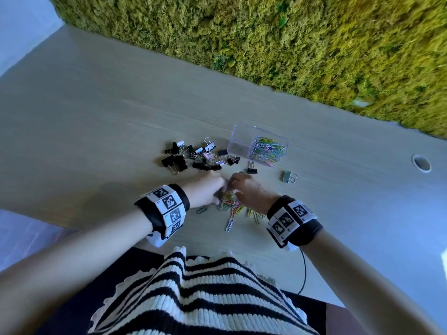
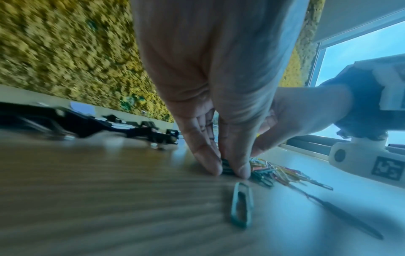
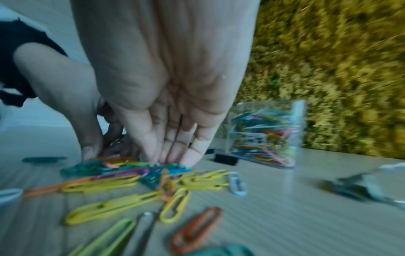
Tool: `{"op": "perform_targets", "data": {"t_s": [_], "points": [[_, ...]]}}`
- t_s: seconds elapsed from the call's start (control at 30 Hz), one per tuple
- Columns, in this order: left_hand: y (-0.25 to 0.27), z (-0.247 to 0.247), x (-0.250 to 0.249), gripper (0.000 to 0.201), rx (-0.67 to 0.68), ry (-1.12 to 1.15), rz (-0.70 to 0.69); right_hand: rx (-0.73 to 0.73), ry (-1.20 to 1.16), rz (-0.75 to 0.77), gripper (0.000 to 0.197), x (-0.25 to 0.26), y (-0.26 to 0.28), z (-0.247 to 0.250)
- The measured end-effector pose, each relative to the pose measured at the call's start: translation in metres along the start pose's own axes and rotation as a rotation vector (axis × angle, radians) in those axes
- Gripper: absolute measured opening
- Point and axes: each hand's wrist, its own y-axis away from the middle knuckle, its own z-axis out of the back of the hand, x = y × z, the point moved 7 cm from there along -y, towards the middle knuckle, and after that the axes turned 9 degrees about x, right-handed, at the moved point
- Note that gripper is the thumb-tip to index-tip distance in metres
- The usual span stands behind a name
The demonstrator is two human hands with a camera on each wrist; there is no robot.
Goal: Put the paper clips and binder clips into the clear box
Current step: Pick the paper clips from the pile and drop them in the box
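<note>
— Gathering the loose paper clips (image 1: 229, 204) on the counter (image 1: 96, 131) — that looks like the step in hand. Left hand (image 1: 209, 189) and right hand (image 1: 246, 189) both down on the pile, close together at the near edge.

— Grasping anything yet?

— Left hand: fingers (image 2: 210, 166) straight, tips on the counter, pressing against the clips from the left. Right hand: fingers (image 3: 173, 152) straight too, tips touching the pile from the far side. Neither clenched; nothing lifted.

— And the clear box (image 1: 258, 147)?

— Farther off, slightly right; already partly filled with coloured clips at its right end. Binder clips (image 1: 193, 157) heaped to its left, two more strays near the box.

— Next move?

— Probably scooping the bunch between both hands, carrying it to the box. Calls for squeezing tight, since stragglers lie scattered near the right wrist.
</note>
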Motion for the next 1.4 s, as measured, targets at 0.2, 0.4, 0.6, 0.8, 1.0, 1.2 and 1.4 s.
{"op": "perform_targets", "data": {"t_s": [0.2,0.4,0.6,0.8,1.0,1.2,1.4], "points": [[0.002,0.026,0.005,0.033,-0.05,0.148,-0.045,-0.224,-0.13,-0.216,0.052,-0.056,0.055,0.023],[0.034,-0.003,0.044,0.036,0.253,-0.04,0.172,-0.004,-0.133,-0.46,0.07,-0.084,0.077,-0.01],[-0.002,-0.013,-0.002,0.024,0.199,0.067,0.044,-0.15,-0.113,-0.271,0.021,-0.044,0.043,-0.006],[-0.029,0.01,-0.019,0.02,0.077,0.159,-0.035,-0.269,-0.175,-0.333,0.064,-0.059,0.048,0.008],[-0.007,0.029,0.004,0.038,-0.199,0.164,-0.121,-0.102,-0.047,-0.298,0.102,-0.043,0.036,-0.012],[0.0,0.017,0.016,0.069,-0.189,0.017,-0.151,-0.124,-0.019,-0.197,0.043,-0.026,0.022,-0.006],[-0.014,0.0,0.01,0.079,-0.034,0.064,-0.137,-0.177,-0.043,-0.233,0.019,-0.031,0.026,0.0]]}}
